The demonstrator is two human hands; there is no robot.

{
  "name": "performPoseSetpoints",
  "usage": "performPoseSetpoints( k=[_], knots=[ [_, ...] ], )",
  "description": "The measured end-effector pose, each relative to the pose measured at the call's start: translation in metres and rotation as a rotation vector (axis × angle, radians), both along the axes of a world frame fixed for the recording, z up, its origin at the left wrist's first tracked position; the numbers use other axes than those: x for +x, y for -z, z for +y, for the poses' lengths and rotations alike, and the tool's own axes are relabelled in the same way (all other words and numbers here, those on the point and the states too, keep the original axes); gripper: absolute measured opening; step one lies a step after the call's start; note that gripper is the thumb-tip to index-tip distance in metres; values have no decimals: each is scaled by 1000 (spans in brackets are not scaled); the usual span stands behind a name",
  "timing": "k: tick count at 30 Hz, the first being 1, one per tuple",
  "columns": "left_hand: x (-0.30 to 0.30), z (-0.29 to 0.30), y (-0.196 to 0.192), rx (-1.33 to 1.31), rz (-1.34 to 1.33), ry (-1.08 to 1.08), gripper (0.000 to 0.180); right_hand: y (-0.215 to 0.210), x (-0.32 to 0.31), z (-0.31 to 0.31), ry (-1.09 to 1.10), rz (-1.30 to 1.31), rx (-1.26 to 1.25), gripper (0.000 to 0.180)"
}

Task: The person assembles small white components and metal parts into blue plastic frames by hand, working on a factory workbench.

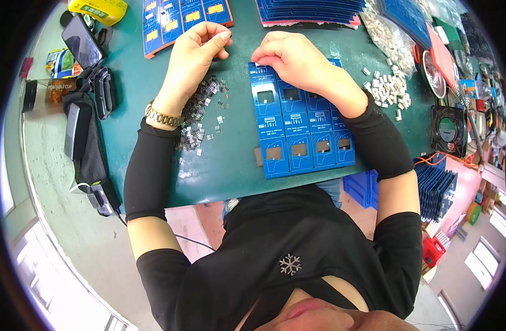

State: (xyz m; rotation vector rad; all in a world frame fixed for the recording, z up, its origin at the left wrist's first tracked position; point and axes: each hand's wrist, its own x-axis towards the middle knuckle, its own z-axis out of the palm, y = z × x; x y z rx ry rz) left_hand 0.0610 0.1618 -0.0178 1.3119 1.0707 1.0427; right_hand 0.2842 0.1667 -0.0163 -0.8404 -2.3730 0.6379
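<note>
My left hand (200, 49) hovers over the table, its thumb and fingers pinched together. Anything between those fingertips is too small to make out. Over the top left corner of a blue circuit board panel (298, 132), my right hand (290, 58) is closed, fingertips pressed down at the edge. A tiny pale piece shows by them, but its kind is unclear. The panel lies flat, with rectangular cutouts in rows. Small pin headers (200, 113) lie in a loose pile beside my left wrist. White connectors (390, 89) are heaped right of my right forearm.
Another blue panel (167, 22) with yellow parts lies at the far left, and a stack of boards (311, 11) at the back. A plastic bag of connectors (382, 30) stands far right, near a black fan (449, 131). A phone (83, 41) is at the left edge.
</note>
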Motion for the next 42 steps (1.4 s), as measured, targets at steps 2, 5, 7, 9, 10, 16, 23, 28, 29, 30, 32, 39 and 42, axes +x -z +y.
performPoseSetpoints(
  k=[2,5,7,9,10,16,23,28,29,30,32,39,42],
  knots=[
    [-1,1,1,1,9,12,15,-1,1,0,9,-12,2,11],
    [0,1,2,2,21,25,16,-2,1,-1,21,-28,9,11],
    [-1,1,3,-1,23,22,16,-2,0,-2,23,-31,12,11],
    [-3,1,4,14,31,33,15,-2,-1,-3,19,-35,49,11],
    [-3,0,3,13,31,33,15,-3,-1,-4,19,-34,48,11],
    [3,-1,1,35,87,15,14,-4,0,-5,34,-29,-39,8],
    [11,-4,-5,79,329,161,11,-9,5,-3,45,-28,-222,8],
    [9,-18,-23,113,525,284,10,-15,6,-13,-26,-63,-198,11],
    [9,-20,-23,78,532,242,9,-27,15,-15,11,-157,-276,13],
    [9,-21,-24,85,521,247,9,-39,24,-16,20,-167,-272,13],
    [9,-21,-22,55,466,208,8,-52,57,-19,285,-95,-248,16],
    [14,-25,-26,93,495,186,8,-41,157,-15,601,-329,-290,18],
    [26,-35,-29,71,455,211,9,-43,149,-19,592,-330,-262,13]
  ],
)
